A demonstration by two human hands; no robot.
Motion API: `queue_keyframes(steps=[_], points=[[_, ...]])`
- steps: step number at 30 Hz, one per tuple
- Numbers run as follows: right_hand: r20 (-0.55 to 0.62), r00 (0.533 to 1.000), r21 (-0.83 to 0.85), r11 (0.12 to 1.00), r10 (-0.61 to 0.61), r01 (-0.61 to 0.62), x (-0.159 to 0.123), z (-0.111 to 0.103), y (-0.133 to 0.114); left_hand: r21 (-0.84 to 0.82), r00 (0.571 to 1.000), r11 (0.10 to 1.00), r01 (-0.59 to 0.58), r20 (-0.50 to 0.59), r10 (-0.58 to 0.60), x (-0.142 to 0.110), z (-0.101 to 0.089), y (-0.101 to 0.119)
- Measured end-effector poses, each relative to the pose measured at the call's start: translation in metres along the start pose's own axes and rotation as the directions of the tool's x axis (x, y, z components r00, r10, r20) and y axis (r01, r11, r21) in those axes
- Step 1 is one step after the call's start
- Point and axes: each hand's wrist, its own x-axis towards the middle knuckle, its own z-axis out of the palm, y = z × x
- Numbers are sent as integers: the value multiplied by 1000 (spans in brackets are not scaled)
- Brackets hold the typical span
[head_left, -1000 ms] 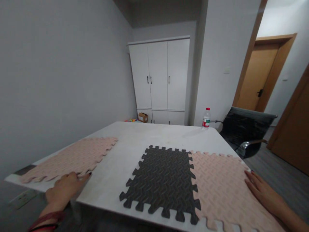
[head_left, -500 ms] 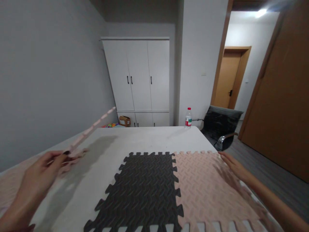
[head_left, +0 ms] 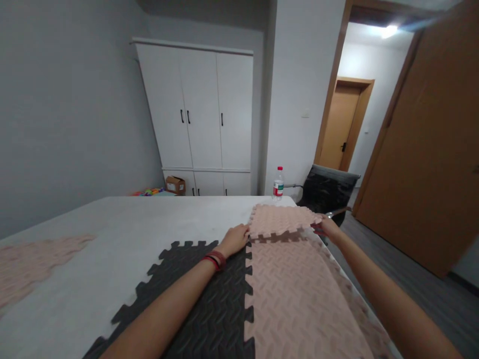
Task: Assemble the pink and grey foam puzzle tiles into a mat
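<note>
Both hands hold a pink foam mat tile (head_left: 281,218) with jigsaw edges, raised slightly over the far end of the table. My left hand (head_left: 235,239) is closed on its near left corner. At the right corner, my right hand (head_left: 326,226) grips the same tile. Just below lies another pink foam mat tile (head_left: 299,294), its left side joined to a dark grey foam mat tile (head_left: 202,299). A shadow falls in the gap between the raised tile and the pink one under it. My left forearm covers part of the dark tile.
More pink foam matting (head_left: 33,262) lies at the left of the white table (head_left: 123,219). A water bottle (head_left: 278,183) with a red cap stands on the far edge. Beyond are a black chair (head_left: 325,187), a cardboard box (head_left: 175,185) and a white cabinet (head_left: 202,109).
My left hand has carried the pink tile from the left over to the far right. My right hand, earlier at the flat pink tile's far corner, now grips the raised one.
</note>
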Motion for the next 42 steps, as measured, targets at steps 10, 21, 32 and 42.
queue_keyframes(steps=[10, 21, 32, 42], points=[[-23, 999, -262, 965, -42, 34, 41, 8, 60, 263, 1000, 965, -15, -19, 21, -9, 34, 10], [37, 949, -727, 643, -314, 241, 31, 38, 83, 253, 987, 953, -164, 40, 159, -5, 38, 5], [-4, 954, -845, 511, -299, 156, 29, 39, 80, 244, 965, 934, -261, 85, 247, -1, 40, 6], [-53, 962, -884, 461, -268, 80, 24, 38, 77, 264, 940, 903, -340, 91, 328, -2, 36, 6]])
